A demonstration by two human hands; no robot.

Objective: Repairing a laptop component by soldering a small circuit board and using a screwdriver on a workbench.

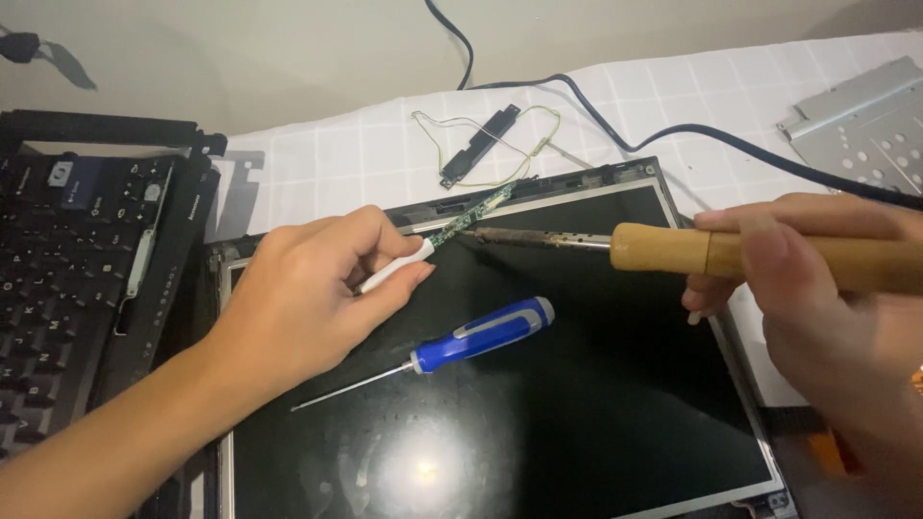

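Left hand [308, 298] grips a white tube [396, 266], right hand [798, 288] grips a soldering iron [673, 248] whose tip meets a circuit strip [471, 213]; soldering looks unfinished.

You're at a makeshift home electronics repair bench: a white checked cloth [673, 86] covers the table, with a bare laptop screen panel [538, 413] on it, a dismantled laptop keyboard [67, 279] left of the panel, a metal bracket [865, 120] beyond its right corner.

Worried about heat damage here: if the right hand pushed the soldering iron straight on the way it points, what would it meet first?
Probably the narrow green circuit strip that the left hand holds; the soldering iron in the right hand already has its tip there, though contact is unclear.
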